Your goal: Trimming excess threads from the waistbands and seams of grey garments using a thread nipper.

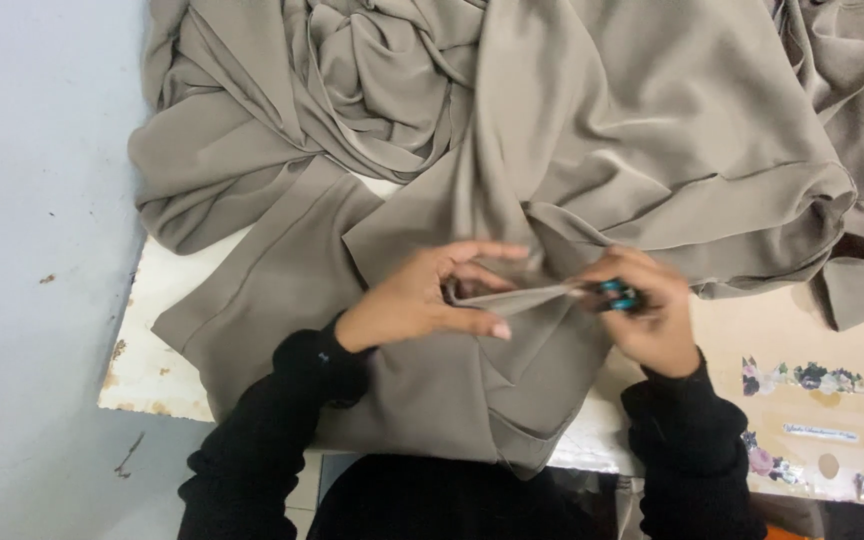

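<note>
Hands at mid-frame, over the near part of the desk point(152, 370). Our left hand point(422, 297) pinched a folded edge of the taupe fabric point(592, 130) between thumb and fingers, pulling it into a narrow taut strip toward the right. Our right hand point(652, 320) was closed around a small tool with teal handles point(617, 295), probably thread snips, held at the other end of that strip; blades hidden behind the fingers, so we could not tell whether they touched the cloth. Hands near each other, joined only by the stretched edge.

Bulk of the fabric lay heaped and twisted across the far side of the desk, with one flat panel draped over the near edge toward our lap. A beige card with floral print point(817, 415) lay at the right, apart from the work.

Judged step: trimming or picking at the hem, edge held under tension. We judged the next move needed steady tension from the left hand and the tool tip kept clear of the main cloth, to avoid nicking it
</note>
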